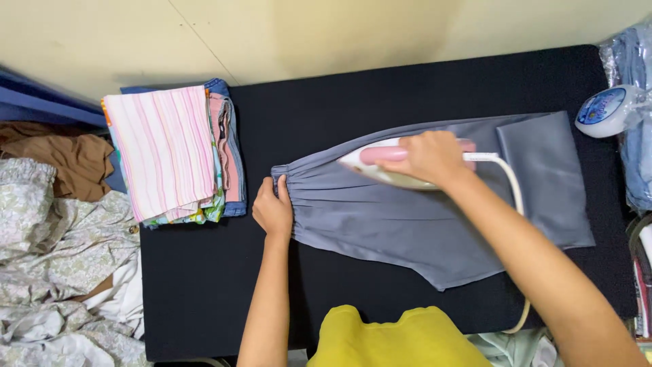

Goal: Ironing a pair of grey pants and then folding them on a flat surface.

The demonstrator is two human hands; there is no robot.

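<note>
My right hand (429, 158) is closed around the pink handle of the white iron (388, 165), which rests on the grey trousers (435, 217) near the gathered waistband. My left hand (273, 209) pinches that waistband at the edge, on the black ironing surface (204, 285). I think the cord (513, 187) could drag the folded leg, and the hot soleplate is near my left fingers. No containers are visible; a folded clothes stack (170, 153) lies beside.
</note>
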